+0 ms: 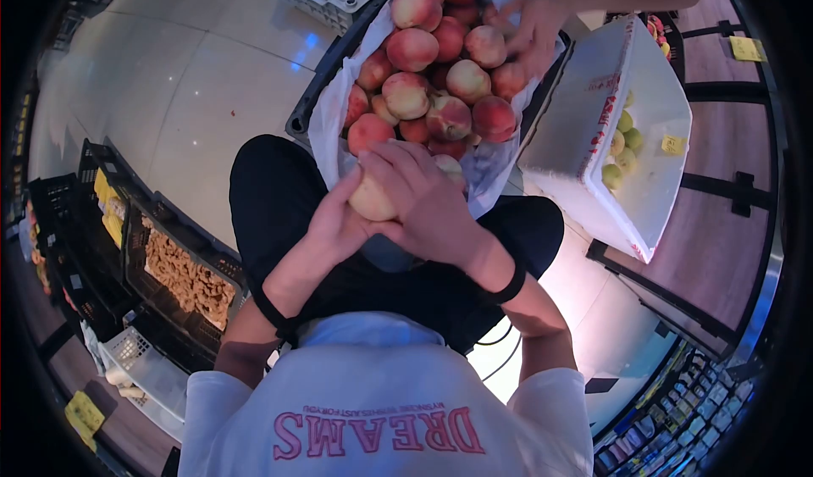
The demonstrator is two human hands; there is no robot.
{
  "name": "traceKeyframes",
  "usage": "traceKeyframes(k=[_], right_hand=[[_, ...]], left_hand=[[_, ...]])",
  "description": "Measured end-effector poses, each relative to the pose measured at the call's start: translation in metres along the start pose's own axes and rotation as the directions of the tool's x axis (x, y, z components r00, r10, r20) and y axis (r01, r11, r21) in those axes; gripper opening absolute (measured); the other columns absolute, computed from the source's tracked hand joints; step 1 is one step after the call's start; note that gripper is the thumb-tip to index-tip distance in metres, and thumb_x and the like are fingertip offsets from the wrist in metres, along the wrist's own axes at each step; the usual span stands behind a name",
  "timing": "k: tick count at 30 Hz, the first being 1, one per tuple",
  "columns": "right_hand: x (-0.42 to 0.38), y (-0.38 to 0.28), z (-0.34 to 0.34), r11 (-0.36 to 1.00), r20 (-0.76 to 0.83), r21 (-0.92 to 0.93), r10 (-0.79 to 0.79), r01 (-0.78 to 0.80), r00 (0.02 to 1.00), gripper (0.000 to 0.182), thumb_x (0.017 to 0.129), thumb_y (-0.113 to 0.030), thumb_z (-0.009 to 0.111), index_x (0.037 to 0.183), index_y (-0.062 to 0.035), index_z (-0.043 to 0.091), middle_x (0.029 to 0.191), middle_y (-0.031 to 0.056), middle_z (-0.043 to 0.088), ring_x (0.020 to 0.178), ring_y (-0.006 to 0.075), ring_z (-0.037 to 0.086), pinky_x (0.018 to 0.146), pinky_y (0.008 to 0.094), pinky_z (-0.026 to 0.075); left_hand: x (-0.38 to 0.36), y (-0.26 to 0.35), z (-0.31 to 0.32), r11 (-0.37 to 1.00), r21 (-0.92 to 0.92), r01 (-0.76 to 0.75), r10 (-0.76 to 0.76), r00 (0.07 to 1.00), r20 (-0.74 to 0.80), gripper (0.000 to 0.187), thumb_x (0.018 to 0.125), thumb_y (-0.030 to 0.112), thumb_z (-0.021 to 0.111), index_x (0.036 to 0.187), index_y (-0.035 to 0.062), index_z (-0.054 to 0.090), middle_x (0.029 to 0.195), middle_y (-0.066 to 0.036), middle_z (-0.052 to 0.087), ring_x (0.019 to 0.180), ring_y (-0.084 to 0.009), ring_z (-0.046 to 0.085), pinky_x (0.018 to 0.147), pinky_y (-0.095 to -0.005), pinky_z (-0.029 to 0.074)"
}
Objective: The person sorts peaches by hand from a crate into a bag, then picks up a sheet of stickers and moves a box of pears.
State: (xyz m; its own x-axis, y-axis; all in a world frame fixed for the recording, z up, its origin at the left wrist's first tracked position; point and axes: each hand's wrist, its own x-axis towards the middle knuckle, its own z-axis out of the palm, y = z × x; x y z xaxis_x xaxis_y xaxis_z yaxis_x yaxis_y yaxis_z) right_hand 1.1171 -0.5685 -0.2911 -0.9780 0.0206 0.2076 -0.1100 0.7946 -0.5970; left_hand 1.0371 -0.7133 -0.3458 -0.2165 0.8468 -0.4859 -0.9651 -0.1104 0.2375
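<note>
A pale peach [371, 199] is held between my two hands, in front of my lap. My left hand [330, 227] cups it from the left and below. Over its top and right side curl the fingers of my right hand [419, 191], which hide part of the fruit. Just beyond my fingers, a black crate [315, 96] lined with white plastic [326, 130] holds many red and yellow peaches [406, 96]. One pinkish peach [370, 131] lies close to my fingertips.
Another person's hand [535, 32], blurred, reaches into the crate's right side. A white foam box [584, 104] with green fruit [622, 142] stands tilted at right. Black crates, one with ginger-like roots [182, 269], line the left. A grey crate [318, 2] stands at the top.
</note>
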Motion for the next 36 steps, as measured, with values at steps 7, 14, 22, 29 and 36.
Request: traceKeyframes(k=[7, 14, 22, 29, 36], right_hand=[[0.028, 0.075, 0.039, 0.988, -0.032, -0.149, 0.026, -0.030, 0.999, 0.046, 0.071, -0.014, 0.063, 0.114, -0.0062, 0.050, 0.117, 0.0144, 0.047, 0.105, 0.0339, 0.048, 0.085, 0.0404, 0.044], [0.047, 0.081, 0.076, 0.929, 0.183, -0.331, -0.109, 0.166, 0.977, 0.033, 0.072, -0.012, 0.058, 0.104, -0.0143, 0.054, 0.099, 0.0150, 0.047, 0.091, 0.0317, 0.051, 0.069, 0.0373, 0.046], [0.028, 0.090, 0.058, 0.981, 0.111, -0.191, 0.045, -0.023, 0.993, 0.052, 0.070, -0.018, 0.066, 0.119, -0.0147, 0.050, 0.106, 0.0178, 0.047, 0.097, 0.0340, 0.052, 0.076, 0.0383, 0.047], [-0.013, 0.118, -0.009, 0.486, 0.135, 0.726, 0.592, -0.486, 0.794, 0.047, 0.083, -0.026, 0.062, 0.124, -0.0103, 0.045, 0.119, 0.0110, 0.050, 0.108, 0.0240, 0.053, 0.082, 0.0391, 0.051], [-0.047, 0.133, -0.003, -0.422, 0.357, 0.892, 0.430, -0.165, 0.829, 0.047, 0.089, -0.038, 0.052, 0.129, -0.0159, 0.040, 0.119, 0.0115, 0.052, 0.106, 0.0295, 0.055, 0.077, 0.0433, 0.052]], left_hand=[[-0.021, 0.039, -0.015, 0.963, -0.110, -0.246, 0.248, 0.969, 0.005, 0.063, 0.084, 0.046, 0.048, 0.131, 0.0066, 0.036, 0.126, -0.021, 0.047, 0.109, -0.0422, 0.052, 0.077, -0.0428, 0.053], [-0.039, 0.053, -0.022, 0.926, 0.078, -0.370, 0.371, 0.929, 0.013, 0.068, 0.081, 0.045, 0.054, 0.132, 0.0044, 0.034, 0.126, -0.021, 0.046, 0.110, -0.0423, 0.051, 0.078, -0.0439, 0.053], [-0.041, 0.053, -0.026, 0.927, 0.104, -0.361, 0.359, 0.933, 0.030, 0.071, 0.080, 0.046, 0.055, 0.134, 0.0054, 0.032, 0.128, -0.023, 0.044, 0.110, -0.0425, 0.051, 0.076, -0.0425, 0.054], [-0.043, 0.058, -0.031, 0.943, 0.051, -0.329, 0.328, 0.944, 0.038, 0.074, 0.081, 0.051, 0.052, 0.135, 0.0050, 0.031, 0.130, -0.028, 0.039, 0.107, -0.0434, 0.052, 0.070, -0.0390, 0.056], [-0.043, 0.053, -0.038, 0.978, -0.037, -0.204, 0.208, 0.962, 0.179, 0.080, 0.083, 0.063, 0.043, 0.138, 0.0065, 0.026, 0.134, -0.025, 0.037, 0.114, -0.0454, 0.046, 0.080, -0.0496, 0.051]])
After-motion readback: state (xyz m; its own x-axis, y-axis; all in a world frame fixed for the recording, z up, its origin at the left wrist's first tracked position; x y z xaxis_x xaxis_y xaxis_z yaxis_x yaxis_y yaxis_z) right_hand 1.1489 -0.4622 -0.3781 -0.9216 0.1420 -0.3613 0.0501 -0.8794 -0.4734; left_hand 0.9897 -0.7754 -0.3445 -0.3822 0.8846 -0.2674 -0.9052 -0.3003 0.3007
